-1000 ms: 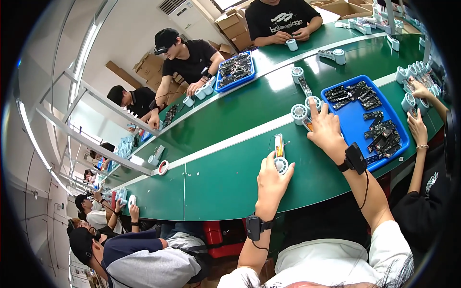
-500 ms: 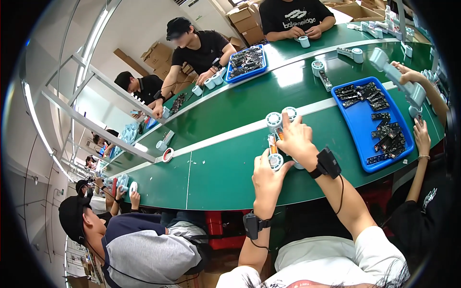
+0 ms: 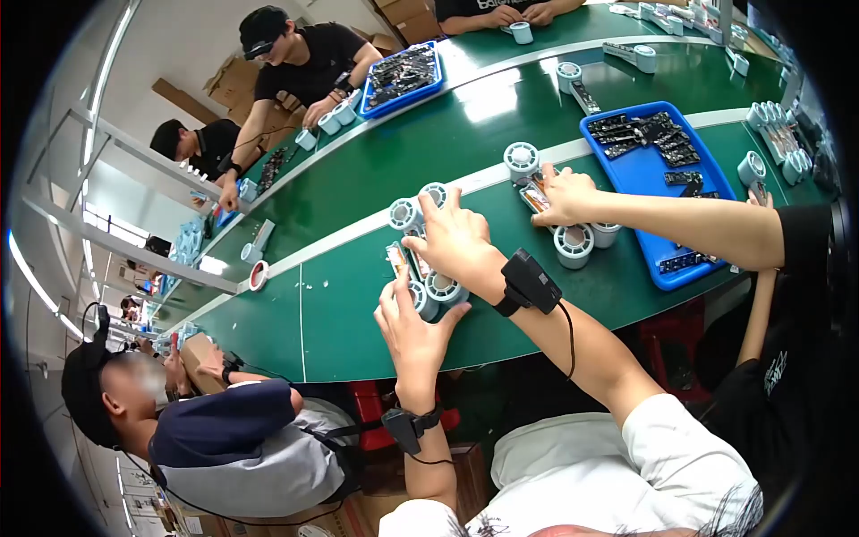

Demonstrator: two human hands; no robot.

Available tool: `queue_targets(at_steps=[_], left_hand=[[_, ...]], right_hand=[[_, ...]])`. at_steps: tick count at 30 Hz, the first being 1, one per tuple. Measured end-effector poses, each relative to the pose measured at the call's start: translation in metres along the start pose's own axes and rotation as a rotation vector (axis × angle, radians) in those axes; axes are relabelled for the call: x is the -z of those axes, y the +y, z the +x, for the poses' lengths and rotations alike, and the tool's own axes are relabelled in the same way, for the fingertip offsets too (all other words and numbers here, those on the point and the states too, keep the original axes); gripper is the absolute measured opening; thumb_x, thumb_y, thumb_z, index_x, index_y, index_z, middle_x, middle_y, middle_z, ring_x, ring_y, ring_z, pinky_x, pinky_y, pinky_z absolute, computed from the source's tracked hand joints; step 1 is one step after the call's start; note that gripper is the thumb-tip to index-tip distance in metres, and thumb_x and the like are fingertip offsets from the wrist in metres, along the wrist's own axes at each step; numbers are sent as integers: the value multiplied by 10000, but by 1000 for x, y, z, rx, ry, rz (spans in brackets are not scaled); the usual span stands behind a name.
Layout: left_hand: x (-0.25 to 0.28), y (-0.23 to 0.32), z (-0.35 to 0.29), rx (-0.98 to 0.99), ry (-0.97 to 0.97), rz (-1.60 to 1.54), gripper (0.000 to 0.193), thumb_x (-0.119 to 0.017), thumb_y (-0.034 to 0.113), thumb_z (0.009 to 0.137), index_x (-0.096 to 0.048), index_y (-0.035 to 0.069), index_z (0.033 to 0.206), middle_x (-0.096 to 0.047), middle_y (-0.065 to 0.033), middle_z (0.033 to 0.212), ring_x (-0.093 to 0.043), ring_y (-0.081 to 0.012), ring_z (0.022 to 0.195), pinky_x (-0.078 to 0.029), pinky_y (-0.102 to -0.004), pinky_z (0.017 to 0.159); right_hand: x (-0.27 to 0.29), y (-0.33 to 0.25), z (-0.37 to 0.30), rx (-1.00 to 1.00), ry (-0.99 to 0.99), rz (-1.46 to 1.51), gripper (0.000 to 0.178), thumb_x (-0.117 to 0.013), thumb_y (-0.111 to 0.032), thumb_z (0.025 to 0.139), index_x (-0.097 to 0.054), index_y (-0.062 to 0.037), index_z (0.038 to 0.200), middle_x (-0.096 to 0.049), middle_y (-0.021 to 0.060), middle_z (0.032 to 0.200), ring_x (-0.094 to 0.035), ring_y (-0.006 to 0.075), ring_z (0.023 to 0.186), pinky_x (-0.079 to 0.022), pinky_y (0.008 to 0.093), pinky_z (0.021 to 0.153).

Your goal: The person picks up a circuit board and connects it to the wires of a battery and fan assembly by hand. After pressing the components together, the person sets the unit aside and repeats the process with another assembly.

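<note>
A cluster of pale-blue plastic devices with round, vented heads [image 3: 442,285] lies on the glossy green tabletop [image 3: 344,309], between the person's two hands. The left hand [image 3: 415,328] curves widely around the lower heads, thumb and fingers apart; the right hand [image 3: 455,240] spreads over the upper ones (whether either grips, I cannot tell). To the right, a co-worker's hand [image 3: 565,197] reaches over a second pale-blue group [image 3: 573,245], beside a blue plastic tray [image 3: 626,181] holding black circuit boards [image 3: 673,150].
</note>
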State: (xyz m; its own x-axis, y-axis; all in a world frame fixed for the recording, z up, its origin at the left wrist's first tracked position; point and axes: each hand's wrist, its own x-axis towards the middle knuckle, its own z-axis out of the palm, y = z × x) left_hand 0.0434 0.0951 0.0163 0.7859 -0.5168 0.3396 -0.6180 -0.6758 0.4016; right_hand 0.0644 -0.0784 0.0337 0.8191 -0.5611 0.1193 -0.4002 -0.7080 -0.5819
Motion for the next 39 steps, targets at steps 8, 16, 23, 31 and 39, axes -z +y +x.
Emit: queue_targets(at_steps=[8,16,23,31,39], left_hand=[[-18,13,-4,-108,199,112,845,-1012,383,721,-660,167,1459,-495,-149,1558,-460,-414,1382,-450,-551,1142],[-20,7,3,-163,119,-55,712,-996,253,734,-711,172,1382,-551,-123,1531,-443,-403,1405,-452,-542,1149],[-7,23,-4,-272,158,4,643,-968,297,770,-733,175,1357,-544,-117,1546,-439,-388,1432,-342,-588,1195],[-16,57,-11,-471,-25,4,630,-907,288,851,-686,220,1437,-533,-95,1579,-417,-385,1489,-251,-621,1215],[-14,62,-4,-352,-55,157,651,-904,229,853,-666,242,1458,-594,-70,1519,-444,-379,1490,-267,-617,1207]], right_hand=[[89,56,-72,241,236,-63,541,-801,-363,938,-656,-57,1359,-676,179,1230,-716,377,1056,-576,486,912],[129,138,-62,-170,79,-181,682,-843,-427,867,-630,-27,1377,-714,205,1220,-697,388,1126,-556,461,962],[108,144,-34,-168,-102,-49,798,-865,-450,830,-589,83,1356,-726,271,1184,-726,395,1107,-571,448,962],[65,113,-27,-65,-124,207,723,-862,-371,863,-608,91,1358,-760,263,1105,-757,377,1054,-588,434,928],[52,111,-33,67,-37,282,588,-843,-354,874,-632,41,1255,-761,259,1110,-756,408,1025,-598,468,912]])
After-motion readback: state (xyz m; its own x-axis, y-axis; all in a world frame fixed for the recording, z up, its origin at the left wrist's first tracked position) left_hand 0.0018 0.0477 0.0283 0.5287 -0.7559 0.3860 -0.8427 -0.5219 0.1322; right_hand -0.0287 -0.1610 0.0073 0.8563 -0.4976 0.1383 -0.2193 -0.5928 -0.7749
